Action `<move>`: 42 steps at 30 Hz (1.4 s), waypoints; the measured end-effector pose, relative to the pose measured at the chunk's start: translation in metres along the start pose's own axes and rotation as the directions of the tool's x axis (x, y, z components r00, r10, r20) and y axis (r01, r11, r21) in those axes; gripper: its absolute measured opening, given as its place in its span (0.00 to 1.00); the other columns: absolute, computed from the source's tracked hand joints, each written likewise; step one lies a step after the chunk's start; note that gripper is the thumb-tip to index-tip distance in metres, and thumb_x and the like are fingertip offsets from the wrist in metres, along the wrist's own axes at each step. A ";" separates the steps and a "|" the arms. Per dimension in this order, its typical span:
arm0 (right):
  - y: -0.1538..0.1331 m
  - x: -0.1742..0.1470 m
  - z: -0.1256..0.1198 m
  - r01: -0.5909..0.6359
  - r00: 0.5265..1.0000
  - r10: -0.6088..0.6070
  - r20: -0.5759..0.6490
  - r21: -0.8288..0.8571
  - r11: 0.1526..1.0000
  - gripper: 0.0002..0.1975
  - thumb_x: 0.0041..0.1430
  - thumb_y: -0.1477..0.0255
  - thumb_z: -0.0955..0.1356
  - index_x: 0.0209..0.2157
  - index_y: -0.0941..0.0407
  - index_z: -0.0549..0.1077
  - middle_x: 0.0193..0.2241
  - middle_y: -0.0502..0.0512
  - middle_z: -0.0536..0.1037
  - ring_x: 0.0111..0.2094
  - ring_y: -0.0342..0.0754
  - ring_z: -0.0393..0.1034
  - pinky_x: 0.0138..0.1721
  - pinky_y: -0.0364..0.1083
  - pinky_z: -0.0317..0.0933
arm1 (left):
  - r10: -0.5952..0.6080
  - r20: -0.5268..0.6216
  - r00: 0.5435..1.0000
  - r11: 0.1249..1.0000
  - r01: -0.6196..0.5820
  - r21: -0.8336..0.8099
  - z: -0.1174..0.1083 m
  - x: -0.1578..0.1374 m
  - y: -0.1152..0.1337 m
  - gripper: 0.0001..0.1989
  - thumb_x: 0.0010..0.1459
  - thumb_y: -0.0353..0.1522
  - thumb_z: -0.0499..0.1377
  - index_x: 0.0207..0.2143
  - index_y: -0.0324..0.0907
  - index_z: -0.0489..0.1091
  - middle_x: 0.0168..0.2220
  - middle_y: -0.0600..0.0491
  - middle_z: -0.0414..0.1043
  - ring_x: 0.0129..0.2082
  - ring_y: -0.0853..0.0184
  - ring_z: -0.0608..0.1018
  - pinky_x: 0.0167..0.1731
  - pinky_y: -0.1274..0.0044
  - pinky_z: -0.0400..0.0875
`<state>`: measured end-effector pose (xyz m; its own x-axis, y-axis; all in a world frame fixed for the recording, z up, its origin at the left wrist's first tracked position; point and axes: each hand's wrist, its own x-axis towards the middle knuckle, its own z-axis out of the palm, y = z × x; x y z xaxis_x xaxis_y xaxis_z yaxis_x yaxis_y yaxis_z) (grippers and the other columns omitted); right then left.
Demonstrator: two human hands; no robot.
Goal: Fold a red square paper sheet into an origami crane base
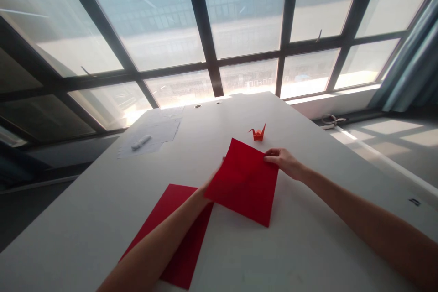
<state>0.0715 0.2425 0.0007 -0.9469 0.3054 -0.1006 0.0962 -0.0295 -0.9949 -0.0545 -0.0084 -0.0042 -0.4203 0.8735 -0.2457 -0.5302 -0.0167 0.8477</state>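
Note:
A square sheet of red paper is held up, tilted, above the white table. Faint crease lines cross its middle. My right hand pinches its upper right edge between thumb and fingers. At the sheet's left side my left hand reaches behind it; most of that hand and nearly all its fingers are hidden by the paper. Under my left forearm lies a larger red sheet, flat on the table and partly covered by the arm. Just beyond the held paper stands an orange-red origami crane.
White paper sheets lie at the far left of the table, with a white rolled or tube-like item on them. Large windows rise behind the table. A coiled cable lies beyond its right edge.

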 end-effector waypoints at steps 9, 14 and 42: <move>0.007 0.009 -0.041 0.030 0.990 -0.032 -0.141 -0.018 0.999 0.12 0.48 0.65 0.74 0.33 0.57 0.76 0.31 0.57 0.81 0.29 0.50 0.75 0.29 0.45 0.69 | 0.107 -0.016 0.994 0.987 -0.104 0.122 -0.002 0.008 0.006 0.25 0.55 0.38 0.67 0.53 0.38 0.71 0.47 0.42 0.77 0.43 0.57 0.80 0.43 0.71 0.75; 0.012 0.012 -0.047 0.076 0.984 -0.079 -0.160 -0.025 0.997 0.14 0.48 0.62 0.74 0.34 0.57 0.75 0.28 0.56 0.81 0.25 0.49 0.73 0.24 0.45 0.66 | 0.119 -0.034 0.992 0.959 -0.106 0.261 -0.001 0.009 0.000 0.27 0.51 0.37 0.70 0.52 0.39 0.73 0.44 0.43 0.78 0.39 0.58 0.81 0.40 0.71 0.76; -0.034 -0.015 -0.004 0.350 0.867 -0.300 0.399 -0.057 0.935 0.13 0.54 0.60 0.72 0.28 0.56 0.81 0.44 0.61 0.78 0.41 0.55 0.73 0.36 0.50 0.69 | -0.352 0.324 0.878 0.920 0.260 0.295 0.028 -0.010 0.018 0.29 0.51 0.49 0.66 0.51 0.42 0.72 0.51 0.40 0.74 0.49 0.55 0.77 0.43 0.72 0.73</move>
<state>0.0837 0.2424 0.0363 -0.9718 -0.1058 0.2106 -0.2237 0.1330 -0.9655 -0.0390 -0.0033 0.0266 0.0562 0.9306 -0.3618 -0.3797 0.3551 0.8543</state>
